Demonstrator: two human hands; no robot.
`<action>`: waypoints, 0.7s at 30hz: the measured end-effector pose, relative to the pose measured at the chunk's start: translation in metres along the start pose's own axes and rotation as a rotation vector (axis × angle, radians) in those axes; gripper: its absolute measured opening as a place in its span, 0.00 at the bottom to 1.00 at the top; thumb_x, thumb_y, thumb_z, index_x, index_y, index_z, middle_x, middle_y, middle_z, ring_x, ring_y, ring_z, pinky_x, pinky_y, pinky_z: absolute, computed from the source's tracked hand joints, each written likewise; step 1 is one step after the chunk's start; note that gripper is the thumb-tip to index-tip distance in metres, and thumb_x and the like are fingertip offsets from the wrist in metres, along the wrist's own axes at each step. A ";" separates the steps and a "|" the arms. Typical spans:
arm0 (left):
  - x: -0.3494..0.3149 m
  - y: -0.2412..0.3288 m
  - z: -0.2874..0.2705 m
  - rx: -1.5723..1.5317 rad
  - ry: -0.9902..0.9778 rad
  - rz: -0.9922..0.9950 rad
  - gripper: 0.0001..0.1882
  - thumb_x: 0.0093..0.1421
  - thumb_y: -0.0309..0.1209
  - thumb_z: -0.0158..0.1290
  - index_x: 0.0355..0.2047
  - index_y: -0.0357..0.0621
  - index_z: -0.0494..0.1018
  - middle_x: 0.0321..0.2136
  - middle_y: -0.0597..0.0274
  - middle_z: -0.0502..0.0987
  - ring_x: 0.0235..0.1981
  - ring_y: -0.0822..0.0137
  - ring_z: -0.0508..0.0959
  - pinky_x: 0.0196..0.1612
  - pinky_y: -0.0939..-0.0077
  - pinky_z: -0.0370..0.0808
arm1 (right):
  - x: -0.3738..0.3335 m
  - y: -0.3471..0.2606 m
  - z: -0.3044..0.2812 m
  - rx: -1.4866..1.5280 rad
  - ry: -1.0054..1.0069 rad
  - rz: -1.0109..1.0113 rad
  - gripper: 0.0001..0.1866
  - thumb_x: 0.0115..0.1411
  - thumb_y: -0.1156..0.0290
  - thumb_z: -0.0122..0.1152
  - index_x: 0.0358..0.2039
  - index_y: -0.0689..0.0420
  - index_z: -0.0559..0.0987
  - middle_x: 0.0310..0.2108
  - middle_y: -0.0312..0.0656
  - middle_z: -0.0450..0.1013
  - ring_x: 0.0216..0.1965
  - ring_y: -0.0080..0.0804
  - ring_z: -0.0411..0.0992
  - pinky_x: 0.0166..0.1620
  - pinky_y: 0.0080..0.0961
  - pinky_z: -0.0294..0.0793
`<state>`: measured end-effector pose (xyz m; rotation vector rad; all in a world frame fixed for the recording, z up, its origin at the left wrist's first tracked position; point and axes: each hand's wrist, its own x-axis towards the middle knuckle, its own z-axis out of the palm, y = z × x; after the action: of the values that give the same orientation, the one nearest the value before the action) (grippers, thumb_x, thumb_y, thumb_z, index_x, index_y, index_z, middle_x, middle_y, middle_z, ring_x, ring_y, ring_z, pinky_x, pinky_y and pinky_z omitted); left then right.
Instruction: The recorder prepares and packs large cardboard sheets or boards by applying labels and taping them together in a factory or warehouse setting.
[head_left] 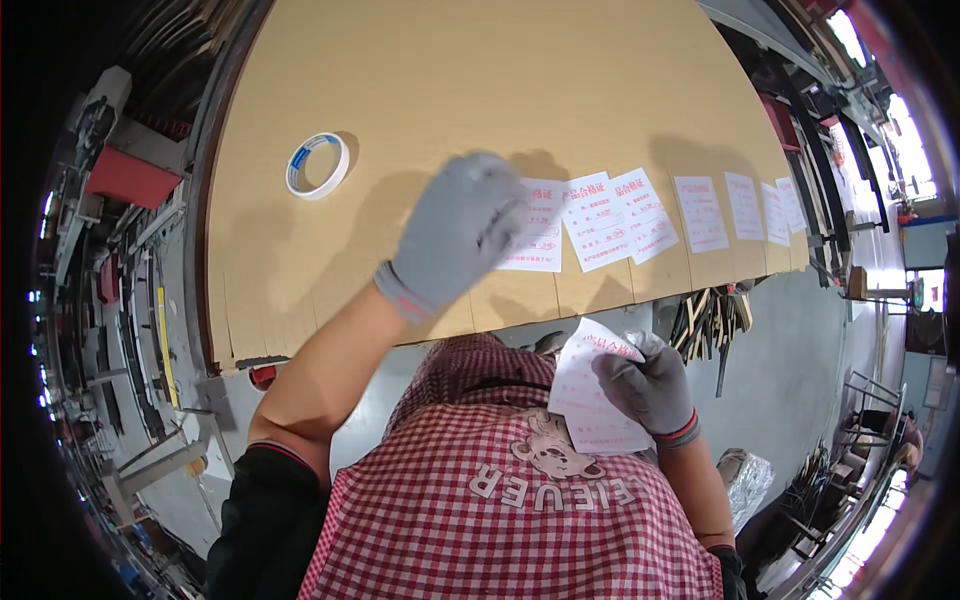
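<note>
I see left hand (462, 232) flat, open, pressing label (535, 238) mid-frame; right hand (652, 385) grips labels (590, 400). Label maybe sticks crooked if hand slides.

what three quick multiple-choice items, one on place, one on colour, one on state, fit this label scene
1. Where does the roll of tape lie?
A. on the tan board, left of the labels
B. on the floor
C. in the right hand

2. What colour are the gloves?
A. blue
B. grey
C. yellow

3. What is the right hand doing?
A. hanging empty
B. holding a stack of paper labels
C. gripping the tape

Answers: 1 A, it rests on the board. 2 B, both are grey. 3 B, it clasps the stack of paper labels, while the left hand presses on a label.
</note>
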<state>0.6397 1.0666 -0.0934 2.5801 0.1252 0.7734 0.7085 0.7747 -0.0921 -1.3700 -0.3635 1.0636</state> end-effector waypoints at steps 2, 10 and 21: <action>-0.015 0.026 -0.003 -0.292 -0.093 0.210 0.20 0.52 0.34 0.59 0.45 0.42 0.73 0.40 0.54 0.72 0.45 0.52 0.70 0.48 0.62 0.68 | 0.006 -0.012 0.014 -0.148 -0.014 0.016 0.06 0.60 0.82 0.50 0.37 0.63 0.75 0.27 0.35 0.73 0.25 0.19 0.70 0.35 0.17 0.71; -0.035 0.008 -0.036 -0.695 -0.250 -0.487 0.24 0.53 0.25 0.56 0.52 0.40 0.68 0.33 0.57 0.79 0.25 0.73 0.76 0.32 0.77 0.74 | 0.002 -0.018 0.034 0.078 -0.186 0.186 0.21 0.54 0.82 0.59 0.50 0.68 0.68 0.37 0.40 0.75 0.41 0.28 0.74 0.55 0.28 0.67; -0.061 0.006 -0.042 -0.114 -0.008 0.088 0.23 0.50 0.31 0.55 0.49 0.45 0.69 0.40 0.52 0.71 0.40 0.52 0.71 0.43 0.60 0.69 | 0.017 0.011 0.050 -0.821 -0.175 -0.462 0.09 0.56 0.75 0.61 0.37 0.65 0.76 0.32 0.35 0.74 0.32 0.17 0.70 0.33 0.20 0.70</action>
<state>0.5651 1.0645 -0.0901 2.4946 -0.0347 0.7781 0.6753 0.8170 -0.0970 -1.7762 -1.2834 0.6521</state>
